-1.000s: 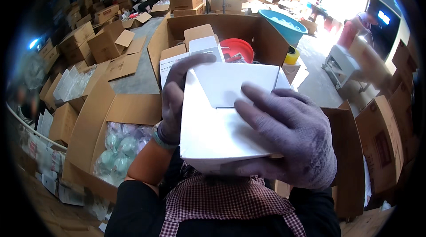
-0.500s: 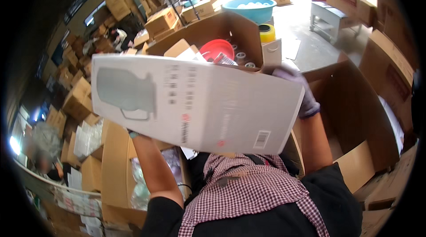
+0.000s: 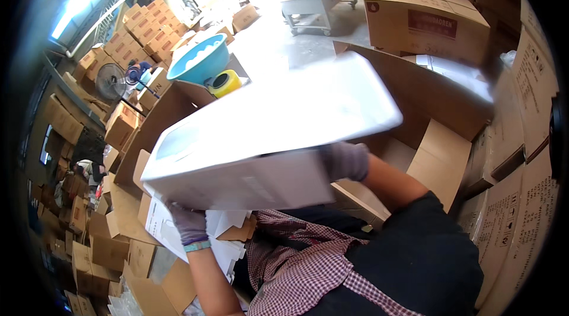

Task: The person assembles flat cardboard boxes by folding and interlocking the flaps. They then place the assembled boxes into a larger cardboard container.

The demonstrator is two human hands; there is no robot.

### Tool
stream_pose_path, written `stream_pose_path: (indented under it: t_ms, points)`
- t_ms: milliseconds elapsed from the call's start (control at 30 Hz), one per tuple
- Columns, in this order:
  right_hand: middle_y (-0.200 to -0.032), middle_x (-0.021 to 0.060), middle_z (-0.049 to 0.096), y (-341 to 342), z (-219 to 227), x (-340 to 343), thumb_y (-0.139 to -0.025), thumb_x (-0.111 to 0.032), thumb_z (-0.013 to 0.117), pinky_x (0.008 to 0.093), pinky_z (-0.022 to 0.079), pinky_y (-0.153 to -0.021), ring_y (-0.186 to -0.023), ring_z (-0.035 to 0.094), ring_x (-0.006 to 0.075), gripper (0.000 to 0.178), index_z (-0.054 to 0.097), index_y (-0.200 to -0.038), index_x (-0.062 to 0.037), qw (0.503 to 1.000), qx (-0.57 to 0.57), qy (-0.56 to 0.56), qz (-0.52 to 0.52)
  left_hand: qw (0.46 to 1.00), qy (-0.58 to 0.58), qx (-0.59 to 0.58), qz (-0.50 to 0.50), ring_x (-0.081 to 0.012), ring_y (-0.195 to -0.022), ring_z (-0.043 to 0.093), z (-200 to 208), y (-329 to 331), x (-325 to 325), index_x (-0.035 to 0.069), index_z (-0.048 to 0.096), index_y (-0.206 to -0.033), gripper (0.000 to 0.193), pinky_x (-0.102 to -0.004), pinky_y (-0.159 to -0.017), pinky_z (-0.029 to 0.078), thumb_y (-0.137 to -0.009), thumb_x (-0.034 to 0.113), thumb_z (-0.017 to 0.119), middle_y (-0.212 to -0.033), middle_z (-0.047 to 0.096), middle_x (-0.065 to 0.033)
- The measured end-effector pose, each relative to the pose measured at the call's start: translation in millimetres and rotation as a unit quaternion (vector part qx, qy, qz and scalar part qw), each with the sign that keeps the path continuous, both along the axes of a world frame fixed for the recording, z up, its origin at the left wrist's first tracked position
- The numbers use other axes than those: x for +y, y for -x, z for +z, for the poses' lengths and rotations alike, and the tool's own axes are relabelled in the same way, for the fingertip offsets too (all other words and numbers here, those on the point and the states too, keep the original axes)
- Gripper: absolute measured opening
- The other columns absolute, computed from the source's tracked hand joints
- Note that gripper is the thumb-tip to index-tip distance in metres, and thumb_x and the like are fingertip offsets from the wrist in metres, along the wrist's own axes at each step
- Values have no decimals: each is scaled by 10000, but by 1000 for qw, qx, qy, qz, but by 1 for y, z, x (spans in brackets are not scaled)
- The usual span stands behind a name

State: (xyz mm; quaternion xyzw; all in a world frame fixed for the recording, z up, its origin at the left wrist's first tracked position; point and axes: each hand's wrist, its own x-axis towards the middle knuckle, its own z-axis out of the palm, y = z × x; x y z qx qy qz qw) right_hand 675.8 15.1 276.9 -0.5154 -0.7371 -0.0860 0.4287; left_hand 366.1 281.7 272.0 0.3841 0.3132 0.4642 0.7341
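A white printed carton [image 3: 278, 114] spans the middle of the view, tilted with its right end raised. Its broad upper face is washed out by glare, and a shaded narrower side [image 3: 255, 183] faces me. My left hand [image 3: 188, 222], in a grey-purple glove, holds the carton's lower left corner, its fingertips partly hidden. My gloved right hand [image 3: 347, 162] grips the carton near its right end; its fingers are partly hidden. White printed cardboard [image 3: 163, 230] lies beside my left hand. White flaps [image 3: 228, 230] show below the carton.
An open brown box [image 3: 409, 103] stands right of the carton, another [image 3: 145, 132] to its left. Beyond are a blue basin [image 3: 204, 58], a yellow roll [image 3: 225, 83], a fan [image 3: 112, 82] and a grey-white cart [image 3: 311, 3]. Stacked brown cartons [image 3: 427, 23] line the right.
My view has swung to the right. The white carton has turned from showing its printed face to showing a glaring face and a shaded side. My left hand has come into sight.
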Motion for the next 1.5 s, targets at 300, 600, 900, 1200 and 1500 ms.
stream_pose_path:
  t_ms: [300,600,900,1200,1500]
  points:
    - [-1373,154,563,-115,-132,-244,-812,-388,719,488,384,-1125,-1289,507,376,718,522,-1396,-21,813,203,359,-411,950,-146,108,-253,-42,-831,462,-41,-138,-159,19,515,-1194,313,-197,-751,410,-1037,277,596,-956,515,33]
    - [-1395,137,564,-168,-174,-288,-832,-448,718,445,392,-1124,-1277,526,337,750,512,-1417,-26,707,233,455,-489,816,-152,184,-526,-157,-1111,576,-129,-222,-163,17,508,-1362,457,-303,-972,476,-963,198,641,-1234,598,-109]
    - [-1416,119,564,-274,-199,-122,-853,-508,717,402,401,-1123,-1265,545,298,784,502,-1438,-32,831,67,460,-306,838,-105,183,-503,-106,-935,593,-103,-174,-128,15,527,-1363,434,-244,-819,507,-987,207,630,-1072,632,-53]
    - [-929,82,704,-265,-223,-11,-890,-768,459,405,435,-1008,-960,643,261,797,695,-1177,-63,428,804,292,-291,885,-136,340,-287,-252,-1169,625,-23,-48,-86,-37,569,-1294,591,-390,-1053,465,-997,472,527,-1259,634,-155]
    - [-1142,237,703,-252,-367,41,-848,-479,669,414,500,-1012,-1172,635,377,495,759,-1040,-31,720,83,513,-460,889,-165,345,-252,-283,-1145,644,-15,-41,-75,-35,546,-1288,636,-411,-1056,470,-990,525,503,-1221,644,-172]
